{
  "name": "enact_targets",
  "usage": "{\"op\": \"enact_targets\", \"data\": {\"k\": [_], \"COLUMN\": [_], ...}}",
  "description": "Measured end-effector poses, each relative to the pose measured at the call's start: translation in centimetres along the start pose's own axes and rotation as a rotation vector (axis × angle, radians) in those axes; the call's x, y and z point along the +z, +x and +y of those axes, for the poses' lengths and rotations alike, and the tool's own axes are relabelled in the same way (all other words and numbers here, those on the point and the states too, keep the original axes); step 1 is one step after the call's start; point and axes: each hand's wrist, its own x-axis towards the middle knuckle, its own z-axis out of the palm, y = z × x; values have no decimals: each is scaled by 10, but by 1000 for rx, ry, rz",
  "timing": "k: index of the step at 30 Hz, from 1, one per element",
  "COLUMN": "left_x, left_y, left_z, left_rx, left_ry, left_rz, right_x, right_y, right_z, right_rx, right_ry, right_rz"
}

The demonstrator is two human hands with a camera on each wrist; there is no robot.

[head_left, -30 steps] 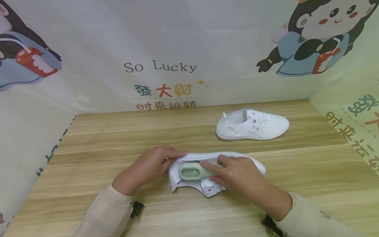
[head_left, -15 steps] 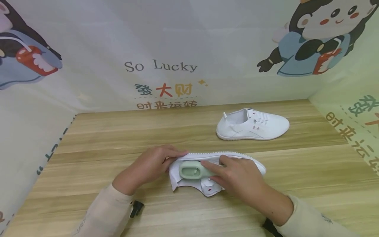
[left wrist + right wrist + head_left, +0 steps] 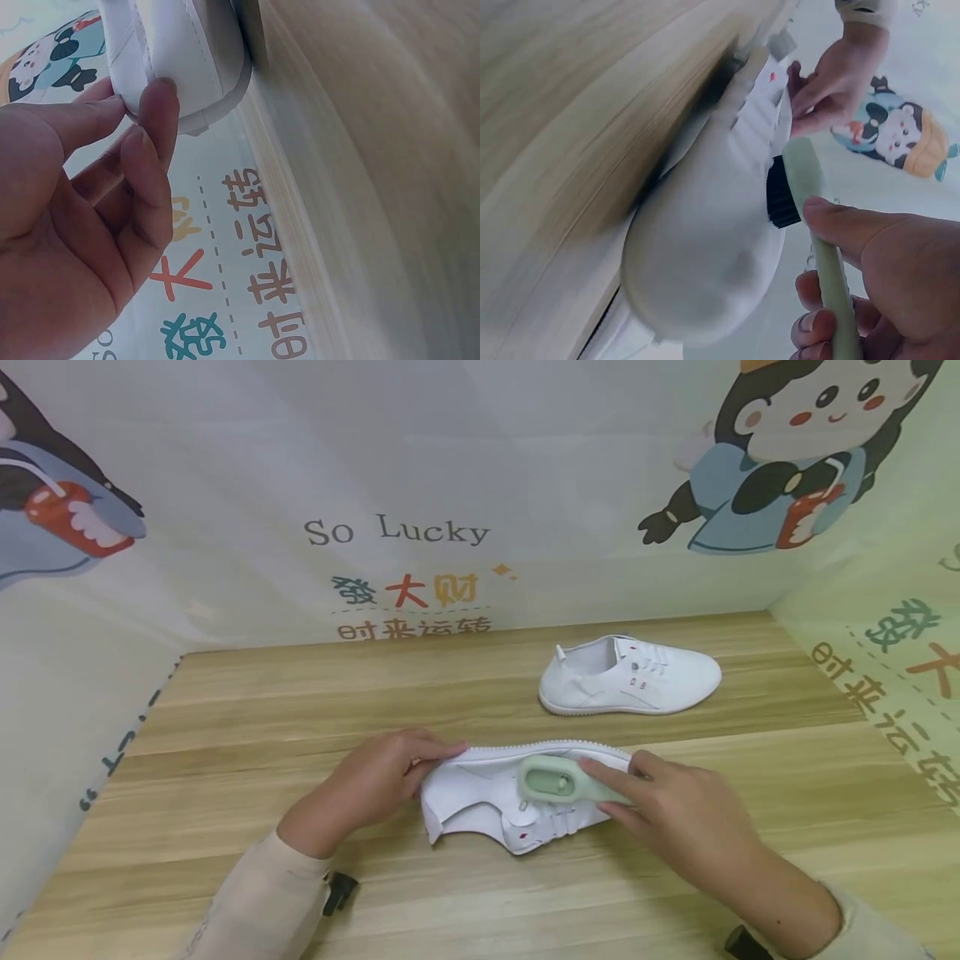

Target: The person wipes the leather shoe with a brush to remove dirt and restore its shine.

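A white sneaker (image 3: pixel 468 793) lies on its side on the wooden table, sole edge facing away and opening toward me. At its heel, my left hand (image 3: pixel 386 772) pinches the sole edge between thumb and fingers; the left wrist view shows this grip on the heel (image 3: pixel 199 67). My right hand (image 3: pixel 690 810) grips the handle of a pale green brush (image 3: pixel 551 779). In the right wrist view the brush's dark bristles (image 3: pixel 780 195) meet the side of the shoe near the laces, and my thumb lies along the back of the brush. The handle is partly hidden by my fingers.
A second white sneaker (image 3: pixel 630 677) stands upright farther back on the table (image 3: pixel 300 710), toe to the right. Printed cloth walls (image 3: pixel 420 460) with cartoon figures and lettering enclose the back and both sides.
My right hand has moved the brush to the right along the shoe, from the heel area toward the laces. The left hand keeps its hold on the heel. The head view has shifted slightly.
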Motion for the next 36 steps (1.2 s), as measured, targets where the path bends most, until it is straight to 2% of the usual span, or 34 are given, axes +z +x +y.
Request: {"op": "enact_targets", "data": {"k": [5,16,21,27,36], "left_x": [0,2,1,1,0], "left_y": [0,1,2,1,1], "left_z": [0,-1,0,0,-2], "left_rx": [1,-11,-27,-27,-27], "left_ry": [-15,-32,-41,-53,-41], "left_rz": [-2,-13,-18,-19,-16], "right_x": [-7,-24,-26,-18,2], "right_y": [-12,-37,-43,-35,-5], "right_z": [10,31,36,33,17], "right_rx": [8,115,122,62,-36], "right_ry": [12,13,15,13,38], "right_rz": [38,25,32,54,27]}}
